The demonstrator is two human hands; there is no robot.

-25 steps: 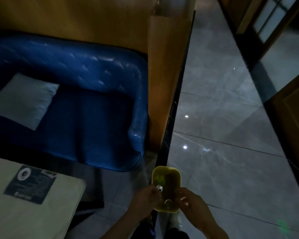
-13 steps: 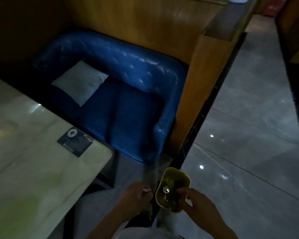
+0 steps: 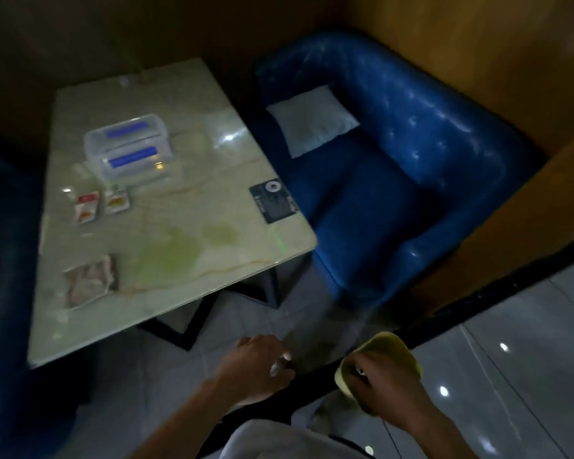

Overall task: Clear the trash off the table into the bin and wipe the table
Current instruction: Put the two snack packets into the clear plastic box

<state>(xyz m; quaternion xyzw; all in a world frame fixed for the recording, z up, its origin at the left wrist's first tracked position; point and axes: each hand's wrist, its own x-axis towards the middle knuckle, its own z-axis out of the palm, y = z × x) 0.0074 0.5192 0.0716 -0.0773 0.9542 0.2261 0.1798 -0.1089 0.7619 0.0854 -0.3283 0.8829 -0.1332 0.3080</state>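
- The right hand (image 3: 383, 389), at the lower right of the frame, has its fingers (image 3: 353, 367) closed around a small yellow bin (image 3: 395, 351) (its inside is turned away from the camera, so what it holds cannot be seen).
- The left hand (image 3: 256, 371), low in the middle of the frame, hangs over the floor with its fingers loosely curled; whether it holds anything small I cannot tell.
- The desk (image 3: 186, 266) fills the left half of the frame, apart from both hands. On it lie a crumpled wrapper (image 3: 88, 281) near its lower-left edge, two sauce packets (image 3: 101, 205) further up, and a clear lidded box (image 3: 128, 145) towards the top.
- A greenish spill (image 3: 169, 256) spreads across the desk beside the wrapper.
- The step in hand looks like bringing the bin to the desk to collect trash. To do it well, I would hold the bin just under the near edge, mouth up, and sweep the wrapper in first with the free hand, then the packets.
- Keep the trash out of the spill (dragging it through would smear the wet patch); wiping comes after.
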